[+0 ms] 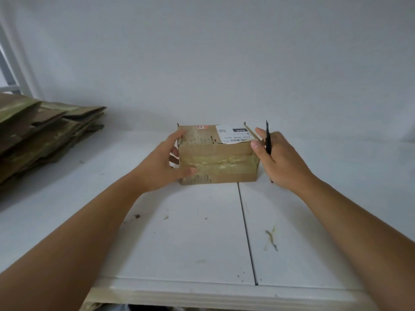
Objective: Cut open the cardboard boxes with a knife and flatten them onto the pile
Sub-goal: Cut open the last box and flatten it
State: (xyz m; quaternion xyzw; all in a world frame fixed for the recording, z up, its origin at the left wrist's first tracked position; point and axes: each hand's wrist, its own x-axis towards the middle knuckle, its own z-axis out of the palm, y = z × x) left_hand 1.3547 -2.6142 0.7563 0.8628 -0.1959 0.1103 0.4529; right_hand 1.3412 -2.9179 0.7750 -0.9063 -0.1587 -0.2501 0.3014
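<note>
head view: left hand (165, 161) gripping box (219, 158), right hand (281, 159) clutching knife (268, 140)

Soft, even light; wide-angle edge distortion.

My left hand (166, 161) covers the left end of the box (219, 162). The knife (268, 140) mostly disappears inside my right hand (279, 159), with only its black tip showing above. The label (234, 135) print is too small to read. The cardboard pile (40, 133) runs off the left edge, and both my forearms are cut off at the bottom.
</note>
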